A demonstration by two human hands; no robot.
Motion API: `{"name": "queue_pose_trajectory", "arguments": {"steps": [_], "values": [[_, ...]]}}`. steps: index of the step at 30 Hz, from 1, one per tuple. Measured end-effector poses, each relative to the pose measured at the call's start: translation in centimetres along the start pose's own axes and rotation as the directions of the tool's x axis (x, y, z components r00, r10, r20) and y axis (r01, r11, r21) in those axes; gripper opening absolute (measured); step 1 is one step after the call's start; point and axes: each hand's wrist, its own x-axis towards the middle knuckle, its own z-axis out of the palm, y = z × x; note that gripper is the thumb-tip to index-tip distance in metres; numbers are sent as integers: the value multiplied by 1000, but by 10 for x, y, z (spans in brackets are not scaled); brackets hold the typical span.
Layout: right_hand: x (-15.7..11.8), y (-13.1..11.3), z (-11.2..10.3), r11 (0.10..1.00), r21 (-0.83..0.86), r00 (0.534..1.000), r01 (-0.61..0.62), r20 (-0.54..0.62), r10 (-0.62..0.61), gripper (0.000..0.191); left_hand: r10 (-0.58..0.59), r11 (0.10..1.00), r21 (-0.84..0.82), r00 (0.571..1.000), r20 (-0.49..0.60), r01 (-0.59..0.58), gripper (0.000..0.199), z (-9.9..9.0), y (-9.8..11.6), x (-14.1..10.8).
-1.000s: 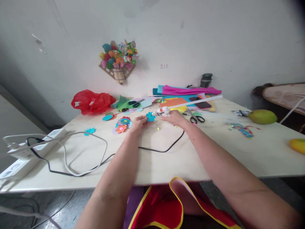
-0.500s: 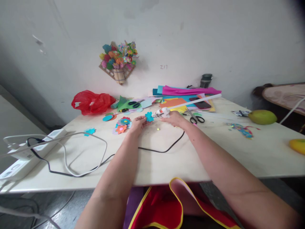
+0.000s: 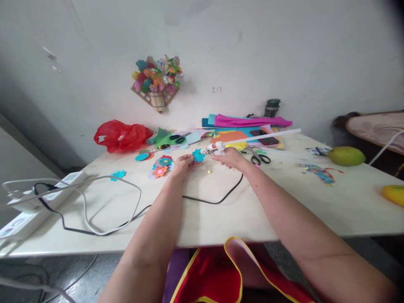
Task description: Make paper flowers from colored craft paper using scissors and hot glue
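Observation:
Between the fingertips of my left hand (image 3: 185, 165) is a blue paper flower (image 3: 198, 155), held just above the table. My right hand (image 3: 231, 157) grips a white hot glue gun (image 3: 217, 147), its nozzle pointing left at the flower; whether they touch I cannot tell. A long glue stick (image 3: 268, 136) sticks out of the gun's back toward the right. On the table below lies a small yellow dot (image 3: 209, 171). Left of my left hand is a pile of paper flowers (image 3: 160, 171) in several colours, and farther left another blue flower (image 3: 118, 175).
A power strip (image 3: 59, 198) with looping white and black cables occupies the left side. Behind are a red plastic bag (image 3: 123, 135), coloured sheets (image 3: 232, 136), a phone (image 3: 264, 136) and scissors (image 3: 260, 158). A green mango (image 3: 346, 156) lies at right. The black cord (image 3: 217, 203) crosses the front.
The glue gun has tilted, its glue stick now lying lower and reaching farther right. Both hands keep their grips, and the blue flower has barely shifted.

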Motion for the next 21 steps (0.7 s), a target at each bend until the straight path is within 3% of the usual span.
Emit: {"name": "queue_pose_trajectory", "arguments": {"steps": [21], "values": [[0,-1,1,998,-69,1000,5,28,-3,37,1,1000,5,1000,-27,-1,7,1,1,-1]]}}
